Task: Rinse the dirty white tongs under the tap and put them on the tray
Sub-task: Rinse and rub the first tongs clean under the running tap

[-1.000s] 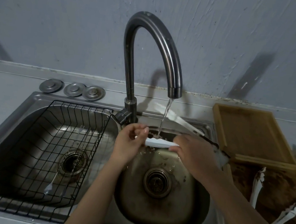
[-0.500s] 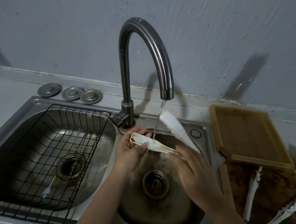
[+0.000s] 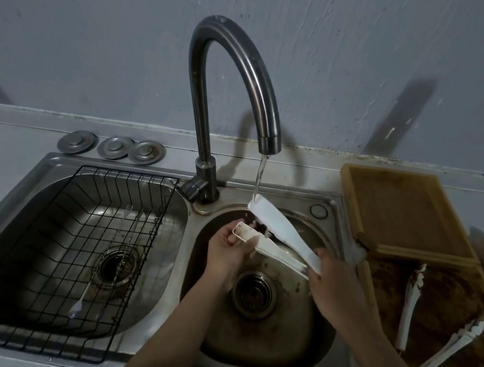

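Over the right basin, the white tongs [image 3: 281, 237] run far-left to near-right under the tap [image 3: 266, 139]. The right hand [image 3: 334, 280] grips their hinge end, nearest the tray [image 3: 352, 198]; the left hand [image 3: 230, 251] pinches the lower blade's tip.

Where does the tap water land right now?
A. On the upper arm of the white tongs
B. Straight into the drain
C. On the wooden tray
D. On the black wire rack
A: the stream from the tap strikes the tip of the upper arm of the white tongs, held over the right sink basin.
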Demonstrator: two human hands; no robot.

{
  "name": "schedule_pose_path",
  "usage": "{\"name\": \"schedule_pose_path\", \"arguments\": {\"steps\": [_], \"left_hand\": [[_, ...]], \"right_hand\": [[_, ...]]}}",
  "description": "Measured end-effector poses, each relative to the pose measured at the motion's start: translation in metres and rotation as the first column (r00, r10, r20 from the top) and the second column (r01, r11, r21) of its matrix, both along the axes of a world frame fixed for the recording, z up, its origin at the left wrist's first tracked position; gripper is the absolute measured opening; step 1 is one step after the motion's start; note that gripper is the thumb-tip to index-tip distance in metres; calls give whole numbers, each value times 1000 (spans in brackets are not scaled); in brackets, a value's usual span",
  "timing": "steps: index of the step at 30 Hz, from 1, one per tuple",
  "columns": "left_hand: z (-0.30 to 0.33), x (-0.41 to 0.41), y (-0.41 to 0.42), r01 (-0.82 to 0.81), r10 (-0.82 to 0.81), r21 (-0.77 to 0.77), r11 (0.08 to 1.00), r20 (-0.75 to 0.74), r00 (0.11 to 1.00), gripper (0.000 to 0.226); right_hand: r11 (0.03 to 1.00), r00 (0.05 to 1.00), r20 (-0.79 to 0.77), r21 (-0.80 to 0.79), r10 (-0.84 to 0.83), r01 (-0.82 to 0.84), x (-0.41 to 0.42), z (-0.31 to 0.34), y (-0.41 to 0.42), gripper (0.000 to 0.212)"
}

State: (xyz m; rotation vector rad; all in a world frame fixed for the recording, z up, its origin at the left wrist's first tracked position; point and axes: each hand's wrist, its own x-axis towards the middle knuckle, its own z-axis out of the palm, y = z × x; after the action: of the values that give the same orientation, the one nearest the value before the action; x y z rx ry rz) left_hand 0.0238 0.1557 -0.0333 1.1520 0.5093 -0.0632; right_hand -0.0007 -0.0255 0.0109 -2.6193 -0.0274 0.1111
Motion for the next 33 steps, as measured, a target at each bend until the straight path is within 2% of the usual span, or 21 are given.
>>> {"name": "schedule_pose_path", "arguments": {"steps": [4,7,11,19,22,25,27,33], "left_hand": [[-7,-3,-9,-13,12,-48,999,-24,1000,29],[-7,-1,-9,-52,44,-82,995,-100,994,26],[-2,0,-8,-45,33,-134,990,-90,995,26],[-8,-10,-10,37,-61,-158,987,-153,986,25],[-7,-17,-3,40,-75,-218,975,-151,986,27],[-5,-17,5,61,-98,-245,968,-143,985,25],[-2,-15,9,43,-78,-241,970,-137,987,20],[10,-7,8,-43,28,-198,979,-79,996,23]], "right_hand": [[995,999,0,-88,-42,42,-3,5,-6,36],[992,993,10,-51,-117,117,-4,8,-6,32],[983,983,3,-26,-184,184,-2,6,-6,29],[980,980,8,-20,-196,197,-4,-2,-19,28],[983,983,16,-10,-183,183,-5,-1,-18,37],[986,986,38,-20,-164,165,-5,2,-12,27],[987,987,42,-24,-158,159,-3,3,-6,25],[986,983,82,-1,-166,166,0,7,2,30]]}}
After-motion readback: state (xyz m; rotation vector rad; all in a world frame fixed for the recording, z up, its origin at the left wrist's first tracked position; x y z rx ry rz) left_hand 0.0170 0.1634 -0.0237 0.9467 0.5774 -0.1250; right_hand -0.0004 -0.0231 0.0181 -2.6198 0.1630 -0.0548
